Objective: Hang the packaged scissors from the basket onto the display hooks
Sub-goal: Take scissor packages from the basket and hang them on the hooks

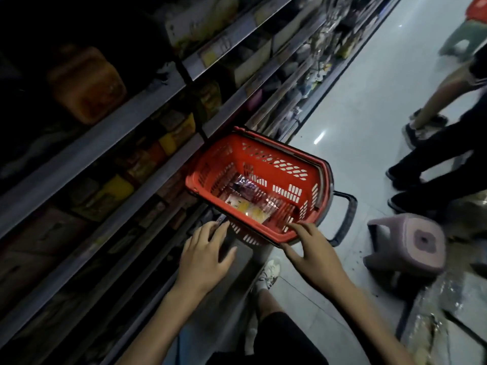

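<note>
The shelving (147, 96) fills the whole left side of your view, tier upon tier running away to the far right. It is dark, and its boxes and tubs are too dim to read. The pale tiled floor (363, 106) takes the right side.

The red basket (303, 156) sits in the middle, its left side pressed against the edge of a low shelf and its open top facing you. A black handle (345, 219) hangs off its right end. On the far right stand other people's legs (434, 159) in dark trousers and dark shoes. A purple stool (405, 246) sits just near of them, well apart from the basket. A green stool (463, 38) is further off at the top right corner.

Your left hand (205, 254) is just near of the basket's left corner, palm down over the shelf edge. Its fingers are straight and spread and nothing is in them. Your right hand (311, 248) is at the basket's near rim, with fingers fanned and loosely bent over the rim and the thumb lying along its outer side. It grips nothing. The blur hides whether the fingertips actually touch the plastic.

Your white shoe (268, 272) is on the floor between your forearms.

The packaged scissors (250, 204) lie flat on the basket's bottom, glossy packs with purple and yellow backing. They are too blurred to count or to make out the blades.
</note>
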A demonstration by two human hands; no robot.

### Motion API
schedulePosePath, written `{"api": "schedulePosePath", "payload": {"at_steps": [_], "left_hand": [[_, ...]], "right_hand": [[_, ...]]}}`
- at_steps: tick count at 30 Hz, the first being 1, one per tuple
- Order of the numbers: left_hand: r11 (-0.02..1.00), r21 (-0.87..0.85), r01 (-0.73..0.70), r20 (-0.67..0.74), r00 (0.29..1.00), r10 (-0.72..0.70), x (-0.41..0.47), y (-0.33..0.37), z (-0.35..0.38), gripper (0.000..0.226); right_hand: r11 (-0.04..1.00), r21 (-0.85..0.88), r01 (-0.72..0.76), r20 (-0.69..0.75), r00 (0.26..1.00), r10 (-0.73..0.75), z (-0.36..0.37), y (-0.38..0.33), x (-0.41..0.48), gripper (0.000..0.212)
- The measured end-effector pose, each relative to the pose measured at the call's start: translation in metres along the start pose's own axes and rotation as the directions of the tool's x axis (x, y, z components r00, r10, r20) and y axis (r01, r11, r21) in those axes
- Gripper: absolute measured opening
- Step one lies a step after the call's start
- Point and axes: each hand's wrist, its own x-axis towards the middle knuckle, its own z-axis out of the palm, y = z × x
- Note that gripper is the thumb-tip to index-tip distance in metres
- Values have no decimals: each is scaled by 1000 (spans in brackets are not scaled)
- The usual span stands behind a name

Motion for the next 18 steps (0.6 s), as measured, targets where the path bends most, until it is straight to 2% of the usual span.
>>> {"api": "schedulePosePath", "payload": {"at_steps": [4, 8, 11, 15, 18], "left_hand": [[998, 47, 37, 58, 998, -39, 61, -10, 11, 64], [991, 128, -24, 141, 990, 6, 122, -25, 28, 60], [982, 166, -87, 209, 977, 51, 161, -39, 39, 55], [966, 170, -192, 337, 933, 126, 204, -64, 65, 58], [961, 154, -231, 419, 896, 148, 227, -76, 81, 66]], "right_hand": [[1000, 3, -26, 145, 989, 25, 15, 15, 90, 49], [995, -35, -97, 285, 953, 103, 41, 31, 164, 50], [986, -74, -152, 416, 893, 169, 69, 42, 210, 54], [967, -105, -233, 459, 851, 255, 117, 61, 266, 43], [946, -217, -242, 478, 819, 319, 155, 76, 291, 43]]}}
